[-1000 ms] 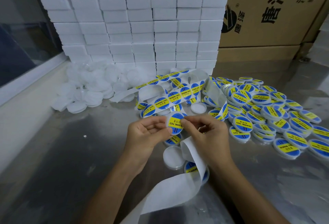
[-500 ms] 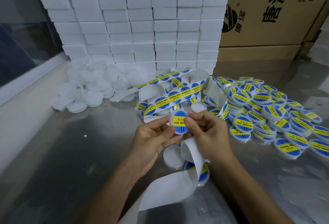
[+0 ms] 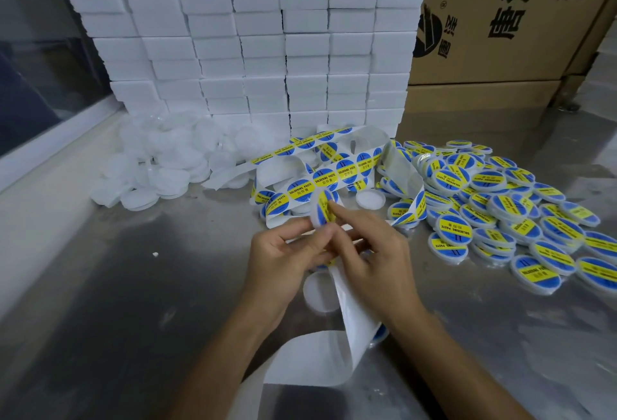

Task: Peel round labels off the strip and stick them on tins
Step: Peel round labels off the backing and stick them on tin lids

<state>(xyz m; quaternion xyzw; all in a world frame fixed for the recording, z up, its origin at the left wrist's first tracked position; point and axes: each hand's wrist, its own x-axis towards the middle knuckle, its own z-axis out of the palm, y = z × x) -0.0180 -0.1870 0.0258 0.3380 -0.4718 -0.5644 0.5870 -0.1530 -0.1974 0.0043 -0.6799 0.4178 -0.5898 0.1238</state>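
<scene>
My left hand [image 3: 287,252] holds a small round white tin [image 3: 321,209] on edge, its blue and yellow label facing right. My right hand [image 3: 370,246] touches that label with its index fingertip and also keeps the empty white backing strip [image 3: 354,316], which curls down toward me. The strip with blue and yellow labels [image 3: 320,179] loops across the table behind my hands. A bare white tin [image 3: 320,291] lies just under my hands. A labelled tin [image 3: 379,334] peeks out under the backing strip.
A heap of labelled tins [image 3: 500,199] covers the table's right side. Unlabelled white tins [image 3: 160,159] are piled at the back left. A wall of white boxes [image 3: 250,42] stands behind, cardboard cartons [image 3: 507,19] to its right. The steel table [image 3: 133,303] has a raised ledge on the left.
The tin has been lifted slightly and turned from facing me to standing on edge. My right index finger now presses on its label.
</scene>
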